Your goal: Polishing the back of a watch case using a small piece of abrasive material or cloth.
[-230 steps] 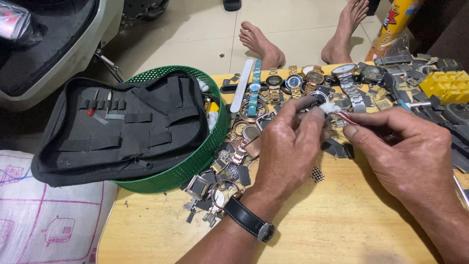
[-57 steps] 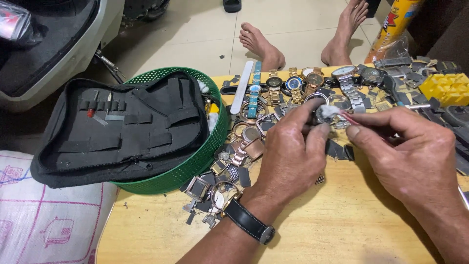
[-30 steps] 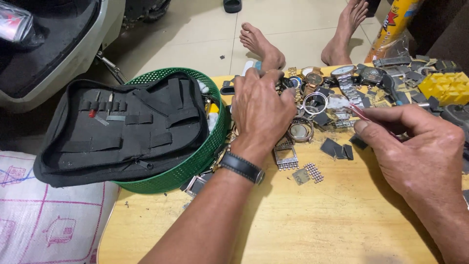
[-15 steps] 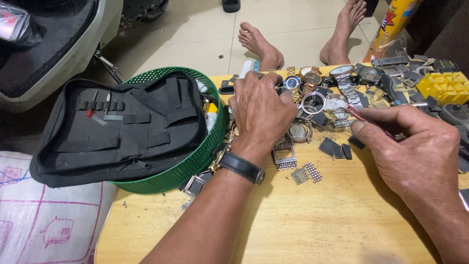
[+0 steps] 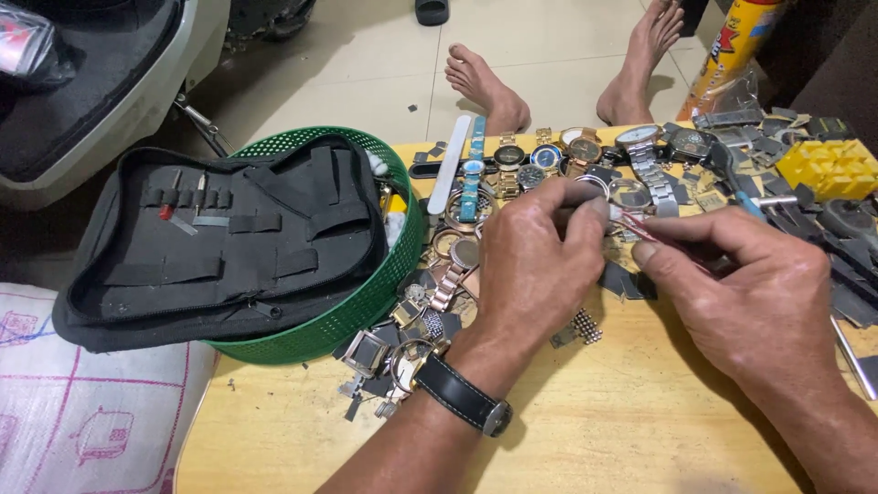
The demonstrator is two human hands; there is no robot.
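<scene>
Watch part is back pinched in your left hand at frame centre, returned from the basket, right hand closed around the red-tipped tool.

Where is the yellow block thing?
In the head view, the yellow block sits at the far right of the wooden table, beyond the right hand, among dark watch parts.

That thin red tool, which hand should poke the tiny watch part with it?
Probably the right hand: its fingers already pinch the red tool, tip at the small part that the left hand steadies.
</scene>
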